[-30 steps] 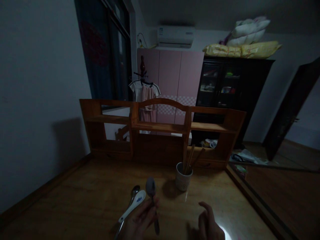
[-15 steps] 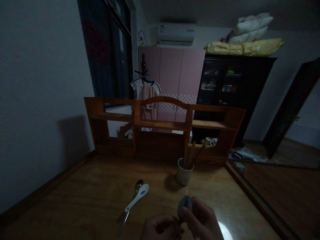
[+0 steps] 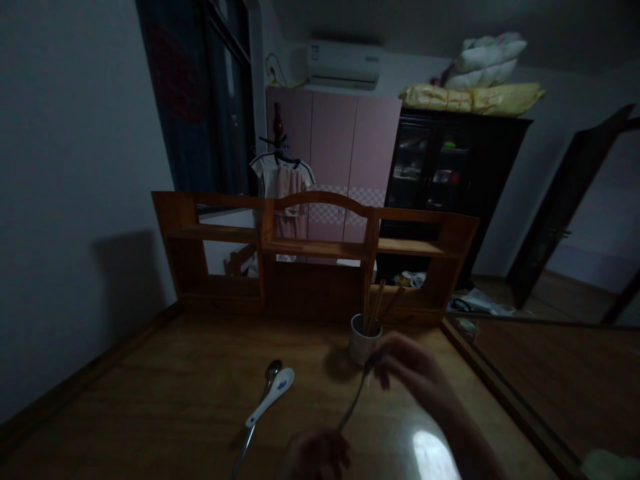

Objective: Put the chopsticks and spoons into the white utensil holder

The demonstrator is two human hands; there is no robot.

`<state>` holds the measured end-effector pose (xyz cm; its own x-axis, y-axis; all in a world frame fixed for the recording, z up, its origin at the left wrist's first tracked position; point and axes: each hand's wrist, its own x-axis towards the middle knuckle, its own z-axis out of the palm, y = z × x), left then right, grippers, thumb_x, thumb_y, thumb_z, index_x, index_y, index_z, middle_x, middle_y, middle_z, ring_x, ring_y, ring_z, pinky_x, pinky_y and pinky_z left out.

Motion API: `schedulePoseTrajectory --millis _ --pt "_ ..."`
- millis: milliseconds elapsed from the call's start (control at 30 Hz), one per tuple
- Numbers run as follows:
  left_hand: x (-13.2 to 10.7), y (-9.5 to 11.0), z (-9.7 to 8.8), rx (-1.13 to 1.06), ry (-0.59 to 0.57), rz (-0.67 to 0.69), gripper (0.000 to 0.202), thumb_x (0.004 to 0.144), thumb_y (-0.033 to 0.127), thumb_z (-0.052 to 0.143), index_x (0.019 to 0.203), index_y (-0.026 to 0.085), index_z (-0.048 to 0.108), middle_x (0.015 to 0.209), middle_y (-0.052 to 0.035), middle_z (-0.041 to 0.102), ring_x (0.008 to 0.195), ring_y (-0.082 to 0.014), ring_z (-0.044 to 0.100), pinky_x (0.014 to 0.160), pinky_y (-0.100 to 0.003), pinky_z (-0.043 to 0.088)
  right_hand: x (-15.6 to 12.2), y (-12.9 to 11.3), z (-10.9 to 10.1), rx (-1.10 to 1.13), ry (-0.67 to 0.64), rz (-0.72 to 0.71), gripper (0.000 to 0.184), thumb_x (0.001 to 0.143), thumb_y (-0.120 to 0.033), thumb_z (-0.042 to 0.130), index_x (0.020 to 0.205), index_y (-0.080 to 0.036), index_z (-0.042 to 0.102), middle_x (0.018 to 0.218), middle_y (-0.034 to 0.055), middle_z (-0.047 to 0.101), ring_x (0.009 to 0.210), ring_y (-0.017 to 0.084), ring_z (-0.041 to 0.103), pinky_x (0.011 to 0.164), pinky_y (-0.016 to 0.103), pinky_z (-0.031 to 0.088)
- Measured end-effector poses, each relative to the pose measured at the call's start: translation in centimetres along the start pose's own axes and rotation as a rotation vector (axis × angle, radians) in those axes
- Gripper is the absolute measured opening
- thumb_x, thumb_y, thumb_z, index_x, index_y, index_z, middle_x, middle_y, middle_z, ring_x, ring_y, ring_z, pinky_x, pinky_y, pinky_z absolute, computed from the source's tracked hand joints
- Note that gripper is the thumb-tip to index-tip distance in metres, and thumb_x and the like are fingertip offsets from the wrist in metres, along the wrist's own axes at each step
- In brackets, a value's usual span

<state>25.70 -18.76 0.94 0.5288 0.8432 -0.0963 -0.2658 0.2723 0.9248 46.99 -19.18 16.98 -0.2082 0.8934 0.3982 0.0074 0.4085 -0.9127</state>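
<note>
My right hand (image 3: 410,373) is pinched on the bowl end of a metal spoon (image 3: 356,399) just in front of a white cup (image 3: 361,341) that holds several wooden chopsticks (image 3: 376,307). My left hand (image 3: 315,455), low at the bottom edge, is closed near the spoon's handle end; whether it grips the handle is unclear. To the left, a white ceramic spoon with a blue mark (image 3: 271,396) rests across another metal spoon (image 3: 256,420) on the wooden desk (image 3: 170,393).
A wooden shelf unit (image 3: 315,253) stands along the desk's far edge. The wall runs along the left. Beyond are a pink wardrobe (image 3: 345,160), a dark cabinet (image 3: 450,180) with bedding on top and an open door on the right.
The metal spoon passed from my left hand toward my right. My right hand has carried its bowl end forward to the cup. The left hand dropped back to the bottom edge.
</note>
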Motion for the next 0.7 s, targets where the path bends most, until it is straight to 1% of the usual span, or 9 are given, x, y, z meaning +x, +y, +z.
schedulePoseTrajectory --millis 100,133,167,233,333,433,500,600,700 --pt "-0.5 -0.2 -1.0 -0.093 0.236 -0.022 0.057 0.058 0.069 0.07 0.079 0.016 0.072 0.075 -0.0057 0.07 0.059 -0.0144 0.059 0.05 -0.022 0.039 4.4 -3.9 -4.6 -0.364 0.354 -0.311 0.018 0.092 -0.031 0.057 0.102 -0.019 0.064 0.076 0.0011 0.062 0.064 0.011 0.055 0.059 0.021 0.046" --pt "-0.7 -0.3 -1.3 -0.139 0.303 -0.015 0.056 0.059 0.068 0.071 0.081 0.016 0.072 0.078 -0.0061 0.07 0.062 -0.0147 0.061 0.053 -0.022 0.042 5.9 -4.6 -6.0 -0.468 0.417 -0.37 0.019 0.093 -0.032 0.055 0.103 -0.019 0.064 0.076 0.0002 0.061 0.063 0.01 0.054 0.059 0.021 0.045" --pt "-0.8 -0.4 -1.6 -0.183 0.349 -0.011 0.056 0.059 0.067 0.072 0.082 0.016 0.072 0.079 -0.0069 0.071 0.065 -0.0154 0.062 0.056 -0.023 0.044 7.5 -4.8 -7.1 -0.558 0.433 -0.397 0.02 0.094 -0.033 0.052 0.104 -0.02 0.062 0.078 0.0001 0.061 0.064 0.01 0.054 0.059 0.02 0.044" --pt "-0.9 -0.7 -2.0 -0.249 0.349 -0.033 0.058 0.057 0.067 0.073 0.08 0.014 0.071 0.075 -0.0083 0.071 0.064 -0.0164 0.063 0.058 -0.025 0.047 10.1 -3.9 -8.5 -0.727 0.355 -0.384 0.024 0.097 -0.036 0.045 0.104 -0.019 0.06 0.074 -0.0006 0.06 0.063 0.011 0.054 0.057 0.02 0.043" --pt "-0.8 -0.7 -2.3 -0.222 0.27 -0.043 0.061 0.056 0.069 0.073 0.077 0.011 0.071 0.065 -0.0075 0.068 0.055 -0.0145 0.06 0.053 -0.024 0.045 12.5 -0.3 -8.6 -0.796 0.275 -0.331 0.025 0.095 -0.035 0.043 0.097 -0.018 0.061 0.07 -0.0004 0.062 0.058 0.012 0.054 0.054 0.02 0.041" --pt "-0.9 -0.2 -2.1 -0.155 0.287 -0.032 0.064 0.056 0.072 0.07 0.078 0.012 0.071 0.062 -0.0058 0.066 0.053 -0.0139 0.059 0.051 -0.024 0.043 13.1 3.4 -7.7 -0.855 0.213 -0.295 0.021 0.095 -0.03 0.043 0.094 -0.018 0.061 0.075 0.0016 0.065 0.065 0.014 0.058 0.06 0.022 0.043" --pt "-1.1 0.5 -1.9 -0.138 0.297 -0.047 0.065 0.057 0.073 0.068 0.08 0.013 0.071 0.063 -0.0055 0.066 0.052 -0.0137 0.059 0.052 -0.024 0.043 13.0 5.1 -7.1 -0.892 0.172 -0.273 0.02 0.095 -0.026 0.042 0.095 -0.018 0.061 0.079 0.0028 0.066 0.068 0.014 0.06 0.063 0.023 0.043" --pt "-1.3 1.5 -1.6 -0.163 0.247 -0.061 0.064 0.056 0.071 0.07 0.078 0.011 0.072 0.064 -0.0066 0.066 0.053 -0.0135 0.058 0.054 -0.025 0.043 13.0 6.6 -6.6 -0.945 0.112 -0.235 0.02 0.095 -0.023 0.041 0.097 -0.019 0.06 0.081 0.0034 0.068 0.072 0.015 0.063 0.066 0.024 0.044" --pt "-1.1 1.6 -1.6 -0.213 0.216 -0.084 0.061 0.05 0.066 0.077 0.074 0.01 0.073 0.061 -0.0063 0.066 0.052 -0.0127 0.058 0.053 -0.023 0.042 13.2 7.4 -6.5 -0.997 0.068 -0.194 0.019 0.096 -0.021 0.042 0.099 -0.019 0.061 0.082 0.0036 0.068 0.075 0.015 0.064 0.068 0.024 0.044"
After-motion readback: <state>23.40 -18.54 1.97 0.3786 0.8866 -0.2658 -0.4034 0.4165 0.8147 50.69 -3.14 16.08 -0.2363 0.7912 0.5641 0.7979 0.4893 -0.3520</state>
